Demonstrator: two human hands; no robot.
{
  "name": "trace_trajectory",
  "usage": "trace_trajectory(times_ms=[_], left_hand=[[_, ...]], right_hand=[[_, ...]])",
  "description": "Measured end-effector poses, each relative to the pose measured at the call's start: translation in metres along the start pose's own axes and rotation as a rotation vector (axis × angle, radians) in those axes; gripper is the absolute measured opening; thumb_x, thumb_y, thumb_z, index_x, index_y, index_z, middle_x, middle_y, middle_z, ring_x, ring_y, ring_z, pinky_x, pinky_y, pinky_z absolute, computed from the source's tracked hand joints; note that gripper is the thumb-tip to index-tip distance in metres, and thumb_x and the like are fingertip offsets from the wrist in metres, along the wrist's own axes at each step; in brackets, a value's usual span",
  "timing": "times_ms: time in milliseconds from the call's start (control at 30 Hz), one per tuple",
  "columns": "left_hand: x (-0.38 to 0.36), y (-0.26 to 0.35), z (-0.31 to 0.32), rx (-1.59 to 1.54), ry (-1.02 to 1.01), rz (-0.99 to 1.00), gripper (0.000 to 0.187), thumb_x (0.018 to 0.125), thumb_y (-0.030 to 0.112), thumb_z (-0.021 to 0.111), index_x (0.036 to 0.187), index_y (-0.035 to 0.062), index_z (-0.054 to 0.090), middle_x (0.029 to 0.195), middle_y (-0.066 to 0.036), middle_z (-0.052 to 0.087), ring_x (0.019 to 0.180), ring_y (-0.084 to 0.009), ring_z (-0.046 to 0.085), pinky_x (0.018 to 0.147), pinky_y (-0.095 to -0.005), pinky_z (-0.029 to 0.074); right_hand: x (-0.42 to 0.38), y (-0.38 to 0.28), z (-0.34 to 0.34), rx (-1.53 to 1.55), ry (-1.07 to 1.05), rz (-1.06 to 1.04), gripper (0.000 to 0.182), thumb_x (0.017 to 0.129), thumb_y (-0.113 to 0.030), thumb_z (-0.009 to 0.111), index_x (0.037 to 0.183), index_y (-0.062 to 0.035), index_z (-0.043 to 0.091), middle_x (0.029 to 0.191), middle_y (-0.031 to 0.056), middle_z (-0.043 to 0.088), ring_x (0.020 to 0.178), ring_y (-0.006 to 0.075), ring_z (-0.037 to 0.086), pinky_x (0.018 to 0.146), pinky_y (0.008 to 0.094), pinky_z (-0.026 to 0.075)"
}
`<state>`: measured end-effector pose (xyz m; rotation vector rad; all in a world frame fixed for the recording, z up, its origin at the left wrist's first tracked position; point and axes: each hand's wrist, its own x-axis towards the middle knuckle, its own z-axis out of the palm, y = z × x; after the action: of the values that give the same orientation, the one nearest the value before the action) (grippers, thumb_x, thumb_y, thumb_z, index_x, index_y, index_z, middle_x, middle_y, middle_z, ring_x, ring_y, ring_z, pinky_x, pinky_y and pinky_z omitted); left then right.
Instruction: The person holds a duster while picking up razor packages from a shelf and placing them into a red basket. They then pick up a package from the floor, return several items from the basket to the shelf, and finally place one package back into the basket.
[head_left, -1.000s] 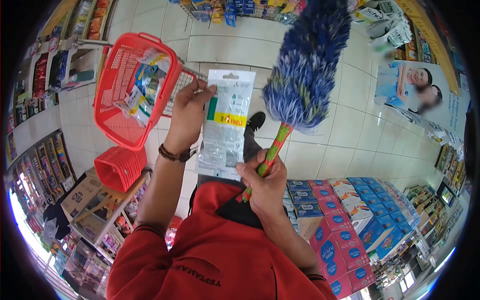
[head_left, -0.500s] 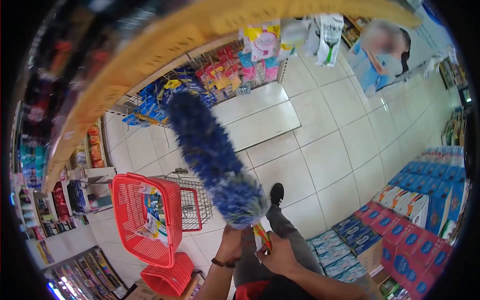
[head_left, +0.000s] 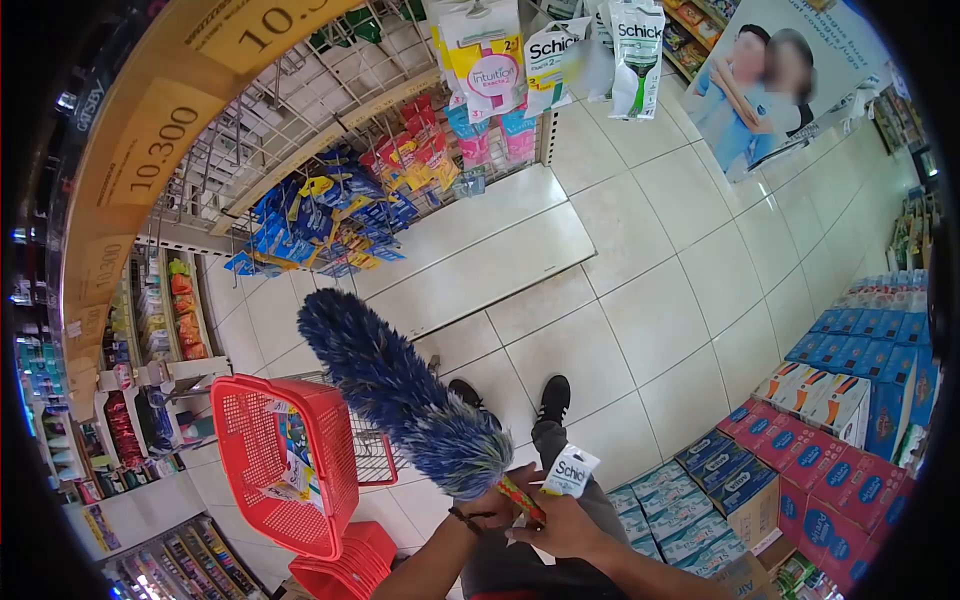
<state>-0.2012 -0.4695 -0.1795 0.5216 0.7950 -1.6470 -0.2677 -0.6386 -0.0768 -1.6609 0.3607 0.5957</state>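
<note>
A duster with a fluffy blue head (head_left: 400, 385) slants across the middle toward the lower left of the aisle. Its red, yellow and green handle (head_left: 521, 500) ends in my right hand (head_left: 565, 528), which is closed around it. My left hand (head_left: 488, 508) reaches behind the handle, partly covered by it and by the duster head. Its fingertips come out on the far side, at the edge of a small white Schick packet (head_left: 570, 470). That packet stands just above my right hand, over my thigh.
At left stand a red basket (head_left: 335, 450) with packets inside and a stack of red baskets (head_left: 350, 565). Hanging packs (head_left: 330, 215) fill a wire rack (head_left: 240, 130) behind a yellow price strip (head_left: 165, 130). Stacked tissue boxes (head_left: 820, 475) line the right. A poster (head_left: 745, 100) stands beyond the tiled floor (head_left: 650, 290).
The duster head has come down and left, away from the hanging packs. The Schick packet now shows clearly above my right hand. A second shoe has come into view.
</note>
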Motion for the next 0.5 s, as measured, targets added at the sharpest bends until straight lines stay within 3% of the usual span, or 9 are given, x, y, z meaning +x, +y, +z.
trace_trajectory(times_ms=[33,100,133,167,233,267,433,467,500], left_hand=[[0.019,-0.012,-0.033,0.002,0.0,-0.001,0.063,0.101,0.046,0.057,0.142,-0.001,0.048,0.13,-0.016,0.064,0.118,-0.0206,0.064,0.09,-0.0368,0.056],[0.057,-0.037,-0.106,0.006,-0.493,-0.079,0.065,0.099,0.05,0.059,0.138,-0.0017,0.051,0.132,-0.017,0.062,0.122,-0.0237,0.061,0.098,-0.0437,0.052],[0.027,-0.011,-0.052,0.005,-0.736,-0.029,0.063,0.097,0.051,0.062,0.133,0.0005,0.056,0.129,-0.015,0.062,0.125,-0.026,0.058,0.103,-0.0468,0.048],[0.016,0.003,-0.025,0.007,-0.736,-0.028,0.063,0.097,0.051,0.062,0.133,0.0005,0.056,0.129,-0.015,0.062,0.125,-0.026,0.058,0.103,-0.0468,0.048],[0.006,0.018,0.001,1.222,-0.472,0.837,0.062,0.093,0.052,0.065,0.131,0.0039,0.058,0.127,-0.013,0.063,0.123,-0.0258,0.059,0.101,-0.0445,0.05],[0.007,0.018,-0.002,1.221,-0.472,0.835,0.062,0.093,0.052,0.065,0.131,0.0039,0.058,0.127,-0.013,0.063,0.123,-0.0258,0.059,0.101,-0.0445,0.05],[0.022,0.026,-0.042,-0.103,-0.108,0.429,0.059,0.096,0.049,0.058,0.136,0.0059,0.057,0.137,-0.016,0.058,0.125,-0.0301,0.057,0.109,-0.0481,0.045],[0.013,0.033,-0.028,-0.102,-0.11,0.425,0.059,0.096,0.049,0.058,0.136,0.0059,0.057,0.137,-0.016,0.058,0.125,-0.0301,0.057,0.109,-0.0481,0.045],[-0.004,0.046,0.0,-0.253,-0.288,0.599,0.055,0.098,0.047,0.056,0.135,0.0064,0.058,0.135,-0.015,0.059,0.124,-0.0309,0.058,0.109,-0.0498,0.045]], right_hand=[[-0.001,-0.001,-0.001,-0.046,-0.018,0.004,0.049,0.082,-0.036,0.081,0.103,0.0021,0.059,0.073,0.0191,0.066,0.075,0.0382,0.071,0.066,0.0428,0.055],[-0.002,0.003,0.004,0.017,-0.029,0.03,0.049,0.083,-0.037,0.08,0.102,0.003,0.059,0.074,0.0193,0.067,0.075,0.0383,0.071,0.066,0.0431,0.055],[-0.003,0.005,0.006,0.078,-0.041,0.055,0.05,0.085,-0.039,0.079,0.101,0.004,0.06,0.075,0.0196,0.067,0.075,0.0385,0.071,0.066,0.0433,0.054],[-0.002,0.004,0.007,0.077,-0.041,0.053,0.05,0.085,-0.039,0.079,0.101,0.004,0.06,0.075,0.0196,0.067,0.075,0.0385,0.071,0.066,0.0433,0.054],[0.001,0.002,0.009,0.2,0.095,-0.116,0.048,0.088,-0.04,0.076,0.097,0.0042,0.062,0.073,0.0213,0.066,0.073,0.0409,0.07,0.063,0.0449,0.053],[0.001,-0.001,0.007,0.201,0.095,-0.115,0.048,0.088,-0.04,0.076,0.097,0.0042,0.062,0.073,0.0213,0.066,0.073,0.0409,0.07,0.063,0.0449,0.053],[-0.003,-0.01,-0.005,-0.083,0.085,0.079,0.048,0.094,-0.046,0.065,0.092,0.0023,0.064,0.065,0.0225,0.062,0.064,0.0439,0.066,0.059,0.0482,0.052],[-0.005,-0.003,-0.005,-0.125,0.121,0.041,0.048,0.095,-0.047,0.064,0.093,0.0017,0.065,0.065,0.0231,0.062,0.064,0.0434,0.065,0.058,0.0496,0.051],[-0.007,0.0,-0.008,-0.125,0.123,0.045,0.048,0.095,-0.047,0.064,0.093,0.0017,0.065,0.065,0.0231,0.062,0.064,0.0434,0.065,0.058,0.0496,0.051]])
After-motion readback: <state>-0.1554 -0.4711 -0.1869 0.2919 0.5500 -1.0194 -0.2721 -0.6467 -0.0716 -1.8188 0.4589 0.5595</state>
